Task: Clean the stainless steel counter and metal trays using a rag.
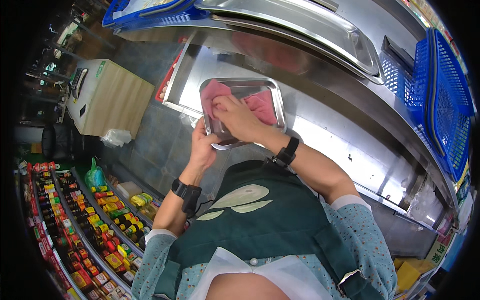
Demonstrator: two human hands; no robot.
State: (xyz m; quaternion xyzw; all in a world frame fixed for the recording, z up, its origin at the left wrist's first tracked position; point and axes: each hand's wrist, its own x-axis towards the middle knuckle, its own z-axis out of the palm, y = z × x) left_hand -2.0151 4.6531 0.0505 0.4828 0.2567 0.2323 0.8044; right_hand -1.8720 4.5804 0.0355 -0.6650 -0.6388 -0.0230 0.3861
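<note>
A shallow rectangular metal tray (278, 106) is held up in front of my body, over the edge of a lower steel shelf. My left hand (202, 148) grips its near left corner, thumb on the rim and fingers underneath. Inside the tray, my right hand (238, 120) is closed on a pink cloth (216, 94), pressing it near the left wall. Another part of pink cloth (261, 106) lies bunched to the right of that hand; whether the two parts are one piece is hidden by my fingers.
Larger metal trays (310, 25) rest on the steel counter ahead. Blue plastic baskets (442, 100) stand at the right, with another blue basket (150, 17) at the far left. A wood-look cabinet (117, 97) stands on the left floor. Shelves of jars and packets (95, 235) fill the lower left.
</note>
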